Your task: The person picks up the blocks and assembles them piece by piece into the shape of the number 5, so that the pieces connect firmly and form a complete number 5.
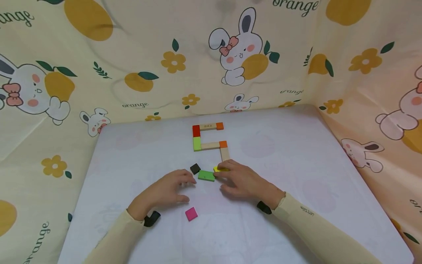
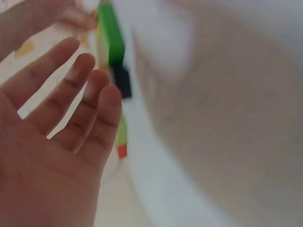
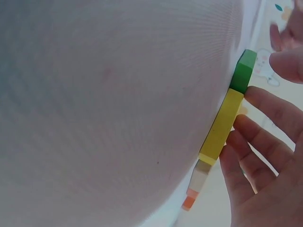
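Observation:
My right hand (image 1: 245,179) lies over a yellow block (image 3: 221,125), its fingertips touching the block's side while the thumb stays apart. In the head view the fingers cover most of that block. End to end with it lies a green block (image 1: 206,175), close to the index fingertip. My left hand (image 1: 165,189) is held just left of the green block, fingers spread and palm bare in the left wrist view. A small black block (image 1: 195,168) lies tilted beyond its fingertips. Nearer the front is a pink square block (image 1: 191,213).
Behind the hands, flat blocks form an angular line: orange (image 1: 219,125), plain wood (image 1: 208,127), red (image 1: 196,131), light green (image 1: 196,143), wood (image 1: 210,146), orange (image 1: 223,144), wood (image 1: 225,153). A patterned cloth (image 1: 194,84) hangs around the white table (image 1: 280,161).

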Tool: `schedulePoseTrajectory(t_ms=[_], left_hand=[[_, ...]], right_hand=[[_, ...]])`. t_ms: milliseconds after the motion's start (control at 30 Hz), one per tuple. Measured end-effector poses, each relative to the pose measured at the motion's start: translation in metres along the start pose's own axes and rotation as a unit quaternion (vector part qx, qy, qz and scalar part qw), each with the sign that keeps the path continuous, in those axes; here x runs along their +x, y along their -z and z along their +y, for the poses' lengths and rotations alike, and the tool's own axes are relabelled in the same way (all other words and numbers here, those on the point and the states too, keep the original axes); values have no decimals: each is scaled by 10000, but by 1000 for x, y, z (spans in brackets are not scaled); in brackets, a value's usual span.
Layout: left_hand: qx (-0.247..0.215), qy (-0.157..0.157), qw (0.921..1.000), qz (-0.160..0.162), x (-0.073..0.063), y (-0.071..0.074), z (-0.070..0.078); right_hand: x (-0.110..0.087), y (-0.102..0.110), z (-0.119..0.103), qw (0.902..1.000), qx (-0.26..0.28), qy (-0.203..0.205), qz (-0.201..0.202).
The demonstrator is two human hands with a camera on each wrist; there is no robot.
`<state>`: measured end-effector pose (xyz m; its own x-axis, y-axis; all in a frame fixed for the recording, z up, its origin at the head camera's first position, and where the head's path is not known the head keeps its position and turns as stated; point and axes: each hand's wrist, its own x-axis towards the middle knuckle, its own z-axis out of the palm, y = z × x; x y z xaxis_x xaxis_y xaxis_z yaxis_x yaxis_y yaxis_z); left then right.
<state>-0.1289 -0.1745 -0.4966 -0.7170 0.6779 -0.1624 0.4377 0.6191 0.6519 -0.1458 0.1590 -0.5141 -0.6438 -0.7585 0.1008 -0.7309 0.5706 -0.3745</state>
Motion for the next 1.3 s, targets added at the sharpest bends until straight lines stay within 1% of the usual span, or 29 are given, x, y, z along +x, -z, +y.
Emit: schedulePoseTrajectory(t_ms=[100,200,333,567,733,800,967,1067,1167,1300], left_hand=[[11,-17,9992,-395,-11,-15,4],[78,-55,9983,-575,-19,-25,7],[122,-111,9981,-588,-24,-29,11],[222,-113,9974,-678,-23,-31,13],[314,-276,9971,-642,-23,-32,16],[295,-293,9972,-616,-23,-32,16],[163,-136,9976,-665,-20,-30,15],[90,-114,9983,-559,-20,-27,11],[56,-157,9994,-302,-18,-17,6],[45,-143,9999,34,-11,4,1]], right_hand=[[0,1,-1,10000,28,45,31],[0,1,-1,10000,69,42,31],[-1,0,0,9999,91,7,51],[-1,-1,1,9999,132,-29,21],[0,-1,1,9999,96,-44,-30],[0,-1,1,9999,94,-55,-37],[0,0,1,9999,86,-78,-69],[-1,1,0,9999,48,-73,-71],[-1,1,0,10000,14,-30,-38],[0,1,0,10000,-32,32,-39]])
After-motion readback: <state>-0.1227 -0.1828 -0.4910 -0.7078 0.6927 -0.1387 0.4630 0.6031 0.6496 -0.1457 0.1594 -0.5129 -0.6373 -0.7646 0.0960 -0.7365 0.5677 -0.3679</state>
